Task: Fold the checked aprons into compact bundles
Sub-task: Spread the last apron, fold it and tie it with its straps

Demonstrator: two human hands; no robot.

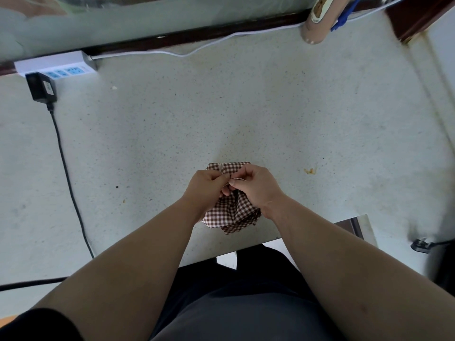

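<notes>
A brown-and-white checked apron [234, 212] lies bunched into a small bundle near the front edge of the pale speckled counter [221, 107]. My left hand [205, 187] and my right hand [256, 184] meet over its middle. Both pinch a thin strip of the apron, probably its tie, between thumb and fingers. The hands hide the middle of the bundle; checked cloth shows above them and fans out below them.
A white power strip [56, 66] with a black adapter [41, 87] sits at the back left, its black cable [71, 190] running down the counter. A white cable [197, 46] follows the back edge. A beige roll-shaped object [317, 18] lies at the back right. A black plug [422, 245] is at the right.
</notes>
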